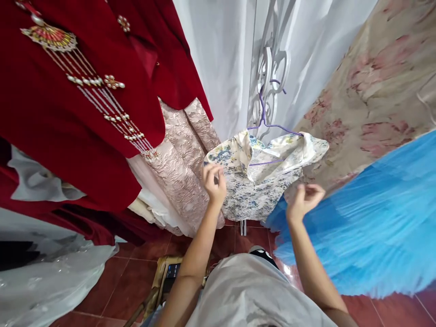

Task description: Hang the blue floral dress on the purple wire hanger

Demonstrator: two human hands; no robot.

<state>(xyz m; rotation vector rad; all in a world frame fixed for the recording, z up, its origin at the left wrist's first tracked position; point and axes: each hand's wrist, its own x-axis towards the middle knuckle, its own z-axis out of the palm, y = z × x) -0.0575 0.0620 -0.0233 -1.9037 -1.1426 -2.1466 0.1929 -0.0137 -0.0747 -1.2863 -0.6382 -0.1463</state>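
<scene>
In the head view, a floral dress [265,195], cream with blue and yellow flowers, hangs on a purple hanger [263,113]. Its neckline gapes, and the hanger's lower bar shows inside. My left hand [214,181] is just below the sleeve on the left, fingers curled toward the thumb in a loose pinch. Whether they grip any cloth, I cannot tell. On the other side my right hand [304,202] is held in the air, thumb apart from bent fingers, with nothing visible in it. It is off the dress, in front of a blue tulle skirt [368,222].
White scrolled metalwork [269,68] stands behind the hanger, before white drapery [218,45]. Red velvet garments [102,118] with beaded tassels and a pink brocade garment [184,168] hang at left. Rose-print fabric [374,91] hangs at right. A wooden stool [158,277] with a phone stands on red tiles.
</scene>
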